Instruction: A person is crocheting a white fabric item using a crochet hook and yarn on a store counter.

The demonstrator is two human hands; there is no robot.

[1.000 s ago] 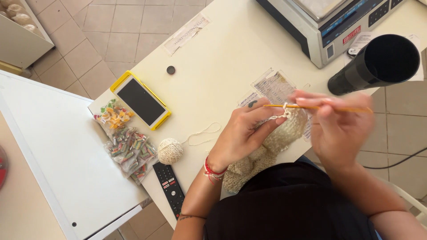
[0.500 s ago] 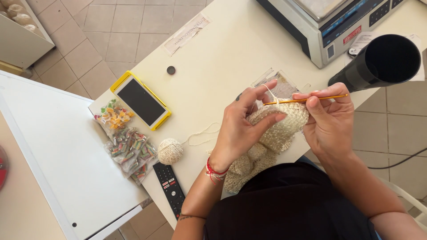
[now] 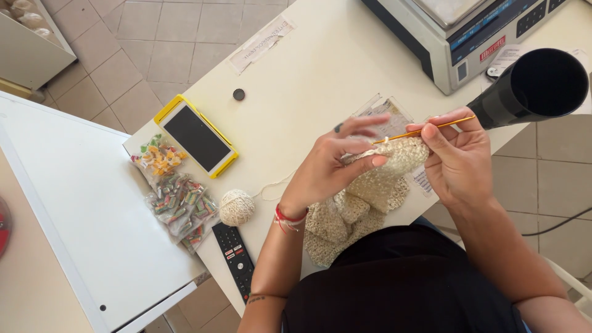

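Note:
My left hand [image 3: 336, 163] pinches the top edge of a cream crocheted piece [image 3: 364, 197] that hangs from the table edge toward my lap. My right hand [image 3: 459, 157] grips a thin yellow crochet hook [image 3: 431, 127], its tip set into the piece's upper edge between my hands. A cream strand runs left from the work to a small yarn ball [image 3: 237, 206] on the white table [image 3: 308, 68]. A red cord bracelet circles my left wrist.
A phone in a yellow case [image 3: 196, 137], two clear bags of small colourful items [image 3: 176, 191], a black remote [image 3: 234, 256] and a small dark disc [image 3: 238, 94] lie to the left. A weighing scale [image 3: 475, 31] and a black tube [image 3: 536, 86] stand at the right. A white cabinet top [image 3: 74, 209] adjoins the table.
Both hands with the crocheted piece shifted slightly; the hook drew back to the right and its tip now sits in the piece's upper edge. My left fingers regripped the work.

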